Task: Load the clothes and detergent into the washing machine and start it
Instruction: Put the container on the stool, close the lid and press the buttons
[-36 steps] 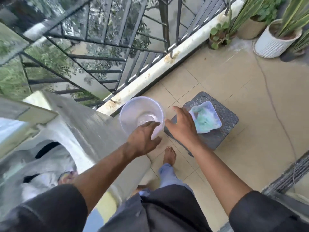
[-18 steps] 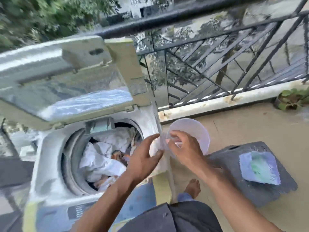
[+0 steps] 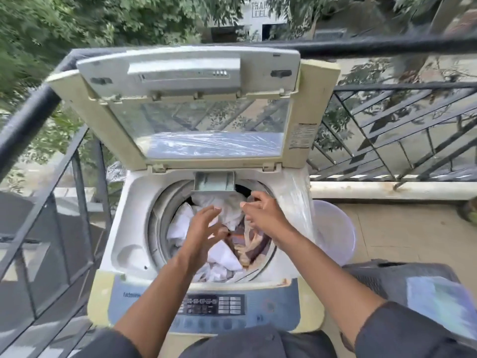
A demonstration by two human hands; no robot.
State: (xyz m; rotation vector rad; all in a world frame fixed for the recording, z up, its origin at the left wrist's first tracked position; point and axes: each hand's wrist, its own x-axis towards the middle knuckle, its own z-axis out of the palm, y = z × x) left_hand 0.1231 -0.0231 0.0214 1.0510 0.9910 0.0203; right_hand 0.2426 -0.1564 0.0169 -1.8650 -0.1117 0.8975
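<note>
Clothes [image 3: 222, 244] are already in the drum of the washer [image 3: 206, 254], lid [image 3: 196, 107] propped open at the far side. Both hands hover over the load: left hand [image 3: 204, 228] with fingers spread and released, holding nothing; right hand [image 3: 263, 215] loosely curled, can't tell if it pinches anything. Detergent drawer [image 3: 214, 182] at the drum's far rim is pulled open, no detergent seen in it; still left, probably: detergent, lid down, start on the near panel [image 3: 214, 306].

Soft, even daylight, no hard shadows; sky glare on lid [image 3: 206, 130]; strong fisheye bending railing [image 3: 38, 107]; edges motion-blurred.
</note>
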